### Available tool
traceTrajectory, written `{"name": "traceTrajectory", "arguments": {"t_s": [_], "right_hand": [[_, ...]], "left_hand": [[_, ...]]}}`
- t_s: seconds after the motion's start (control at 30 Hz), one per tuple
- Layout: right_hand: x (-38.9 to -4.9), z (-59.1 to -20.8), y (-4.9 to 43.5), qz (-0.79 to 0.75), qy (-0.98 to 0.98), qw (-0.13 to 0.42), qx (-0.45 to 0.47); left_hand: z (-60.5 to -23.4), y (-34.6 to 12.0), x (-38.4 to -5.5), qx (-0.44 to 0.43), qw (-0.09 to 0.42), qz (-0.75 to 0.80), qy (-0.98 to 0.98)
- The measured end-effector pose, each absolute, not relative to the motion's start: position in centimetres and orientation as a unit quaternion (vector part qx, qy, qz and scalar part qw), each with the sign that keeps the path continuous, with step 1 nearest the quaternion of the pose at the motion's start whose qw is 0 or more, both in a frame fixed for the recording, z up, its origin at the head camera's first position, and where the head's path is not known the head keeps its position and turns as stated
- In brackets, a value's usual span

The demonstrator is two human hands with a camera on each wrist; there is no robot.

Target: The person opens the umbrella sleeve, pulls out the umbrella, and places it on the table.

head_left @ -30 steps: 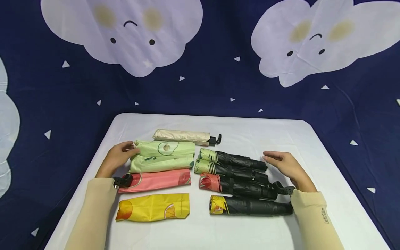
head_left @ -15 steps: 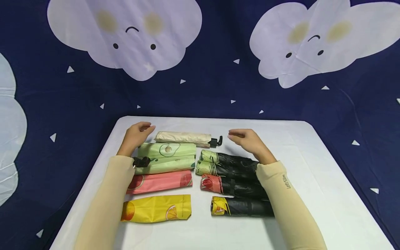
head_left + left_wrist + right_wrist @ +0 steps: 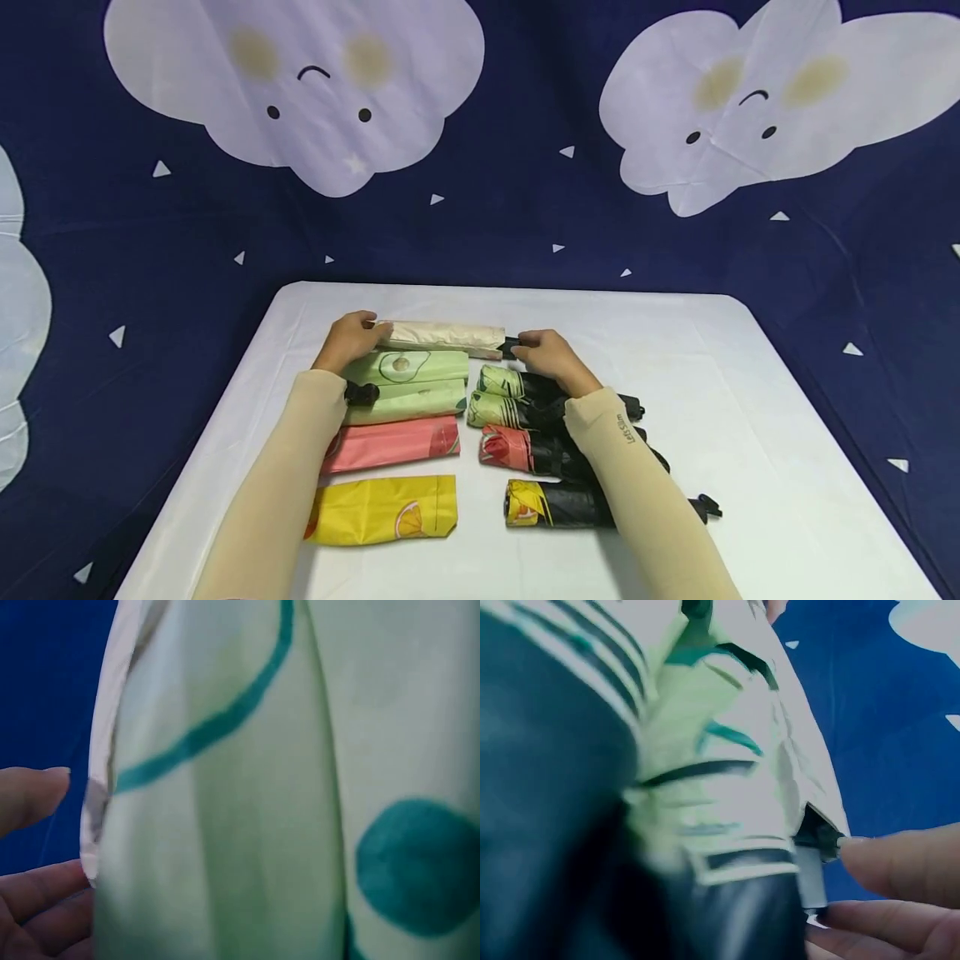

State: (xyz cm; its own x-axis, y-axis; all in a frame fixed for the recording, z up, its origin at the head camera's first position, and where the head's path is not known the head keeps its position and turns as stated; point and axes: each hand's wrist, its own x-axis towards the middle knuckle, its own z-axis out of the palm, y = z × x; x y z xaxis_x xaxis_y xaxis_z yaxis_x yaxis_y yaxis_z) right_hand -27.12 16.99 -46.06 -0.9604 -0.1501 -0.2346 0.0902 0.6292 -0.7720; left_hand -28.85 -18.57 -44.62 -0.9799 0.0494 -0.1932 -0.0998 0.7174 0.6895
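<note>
A folded umbrella in a cream sleeve (image 3: 442,335) lies at the back of the row, its black handle sticking out to the right. My left hand (image 3: 351,337) is at its left end, fingers touching the sleeve; in the left wrist view the thumb (image 3: 34,796) stands apart from the cloth. On the right, my right hand (image 3: 551,354) pinches the handle between thumb (image 3: 907,859) and fingers, which cover much of it. Just in front lie two green sleeves, the nearer one (image 3: 408,402) and one with an avocado print (image 3: 435,367).
A red sleeve (image 3: 397,443) and a yellow sleeve (image 3: 382,510) lie nearer the front. To their right are several folded black umbrellas, with green (image 3: 491,408), red (image 3: 506,446) and yellow (image 3: 525,502) ends, partly under my right forearm. The white table (image 3: 675,333) meets a dark blue cloth backdrop.
Both hands have moved in from the sides, first over the back of the table and then down to the two ends of the cream-sleeved umbrella. The right hand has taken its handle.
</note>
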Motion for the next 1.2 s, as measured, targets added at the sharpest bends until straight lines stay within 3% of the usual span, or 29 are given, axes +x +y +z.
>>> {"name": "traceTrajectory", "arguments": {"t_s": [0.53, 0.9, 1.03, 1.2], "right_hand": [[-27.0, -47.2, 16.0, -0.477, 0.869, 0.134, 0.01], [-26.9, -47.8, 16.4, -0.51, 0.851, 0.124, 0.035], [-26.6, -47.6, 16.3, -0.541, 0.835, 0.095, 0.039], [-26.6, -47.0, 16.0, -0.62, 0.782, 0.003, 0.068]], "left_hand": [[-45.2, -18.6, -29.0, -0.039, 0.105, 0.383, 0.917], [-46.5, -18.7, -29.1, -0.064, 0.108, 0.514, 0.848], [-46.2, -18.4, -29.1, -0.071, 0.083, 0.54, 0.835], [-45.2, -18.0, -29.3, -0.07, 0.04, 0.596, 0.799]]}}
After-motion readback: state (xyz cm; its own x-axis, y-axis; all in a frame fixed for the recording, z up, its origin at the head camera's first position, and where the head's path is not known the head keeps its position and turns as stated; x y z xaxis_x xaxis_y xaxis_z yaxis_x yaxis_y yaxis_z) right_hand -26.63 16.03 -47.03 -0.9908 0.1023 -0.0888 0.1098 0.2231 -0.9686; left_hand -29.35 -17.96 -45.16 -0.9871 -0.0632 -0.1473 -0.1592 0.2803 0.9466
